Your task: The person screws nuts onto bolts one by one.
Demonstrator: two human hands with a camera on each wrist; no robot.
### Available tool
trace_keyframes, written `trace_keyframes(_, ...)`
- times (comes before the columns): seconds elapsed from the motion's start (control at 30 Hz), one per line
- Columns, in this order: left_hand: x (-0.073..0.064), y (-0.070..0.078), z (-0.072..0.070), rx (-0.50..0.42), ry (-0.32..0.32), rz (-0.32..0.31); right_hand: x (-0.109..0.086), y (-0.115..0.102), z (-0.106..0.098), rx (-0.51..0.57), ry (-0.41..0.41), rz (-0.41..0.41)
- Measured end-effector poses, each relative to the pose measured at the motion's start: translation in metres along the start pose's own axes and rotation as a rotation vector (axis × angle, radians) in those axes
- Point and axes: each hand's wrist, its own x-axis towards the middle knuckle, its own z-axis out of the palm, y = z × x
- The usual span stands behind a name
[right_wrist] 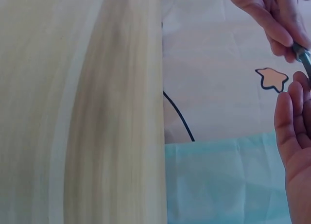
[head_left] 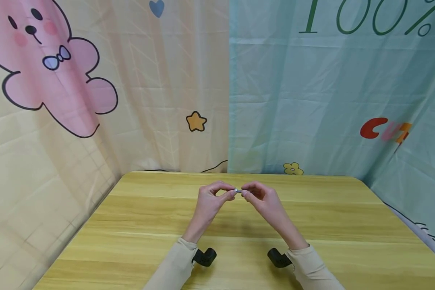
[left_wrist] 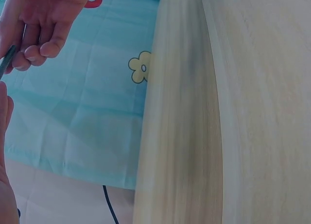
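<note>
A small metal bolt [head_left: 239,191] is held level above the table between my two hands. My left hand [head_left: 209,200] pinches its thicker end between thumb and forefinger. My right hand [head_left: 267,202] holds the thinner end with thumb and forefinger. In the left wrist view the threaded shank of the bolt [left_wrist: 7,60] shows at the left edge, by the right hand [left_wrist: 46,20]. The right wrist view shows the thicker end of the bolt [right_wrist: 301,53] at the left hand's fingertips; whether that is its head or a nut I cannot tell.
The wooden table [head_left: 159,225] stretches under both hands. Printed curtains, beige [head_left: 145,100] and light blue [head_left: 293,100], hang behind it and at the sides. Black devices [head_left: 205,257] stick out inward from both sleeve cuffs.
</note>
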Motion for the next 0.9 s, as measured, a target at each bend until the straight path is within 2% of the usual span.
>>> trace_keyframes(0.23, 0.001, 0.003, -0.002, -0.001, 0.029, -0.032, 0.001, 0.001, -0.008, 0.02, 0.006, 0.019)
trace_keyframes(0.47, -0.001, 0.023, 0.002, -0.02, 0.022, -0.072, 0.001, -0.001, -0.007, 0.006, 0.007, 0.008)
trace_keyframes(0.7, 0.002, 0.004, -0.002, 0.008, 0.033, -0.113, 0.007, 0.026, -0.005, 0.008, 0.019, 0.02)
trace_keyframes(0.9, 0.004, 0.0, -0.002, 0.074, 0.022, -0.151, 0.009, 0.037, -0.005, -0.01, 0.033, 0.035)
